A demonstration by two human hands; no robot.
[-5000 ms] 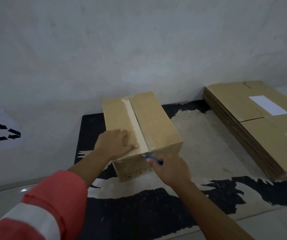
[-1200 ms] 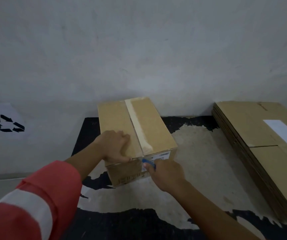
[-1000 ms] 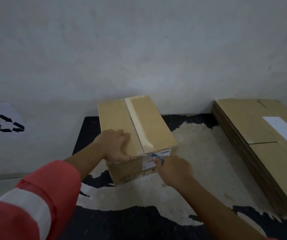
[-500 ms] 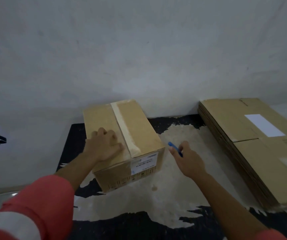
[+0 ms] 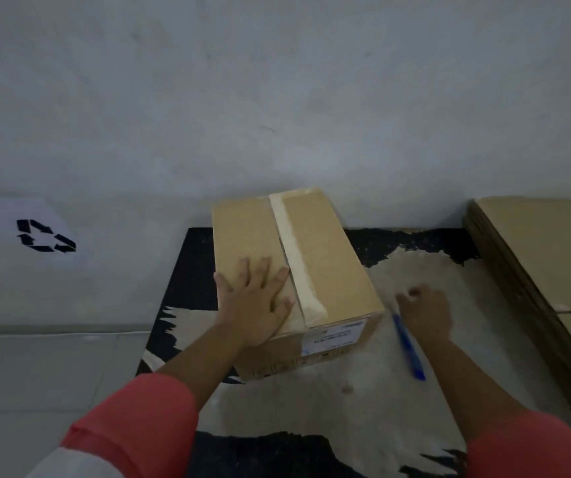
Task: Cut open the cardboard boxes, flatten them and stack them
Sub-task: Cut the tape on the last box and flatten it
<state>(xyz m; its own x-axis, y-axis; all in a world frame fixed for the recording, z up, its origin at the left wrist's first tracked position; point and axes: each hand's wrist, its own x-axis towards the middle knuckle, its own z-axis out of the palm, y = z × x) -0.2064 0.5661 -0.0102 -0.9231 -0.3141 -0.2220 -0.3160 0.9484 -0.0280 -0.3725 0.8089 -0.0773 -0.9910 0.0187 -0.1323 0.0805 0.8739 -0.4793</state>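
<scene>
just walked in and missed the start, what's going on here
A person is working on a taped cardboard box on a worn mat. The left hand lies flat on the box top, beside the tape. The right hand is down by a blue cutter lying on the mat; whether it grips it is unclear. The box is closed, and flattened boxes are stacked to the right.

Tan-brown cardboard box (image 5: 328, 270), with a pale cream strip of tape (image 5: 296, 263) down its top and a white label (image 5: 335, 338) printed in dark text. Black mat (image 5: 187, 270), worn to patchy beige across its middle. Bright blue cutter (image 5: 408, 346). Stack of flat cardboard (image 5: 535, 263), the same tan-brown as the box. Coral-red sleeve (image 5: 132, 432) with a white band. White sheet (image 5: 44, 215) bearing black recycling arrows. Mottled grey-white wall (image 5: 277, 98).
</scene>
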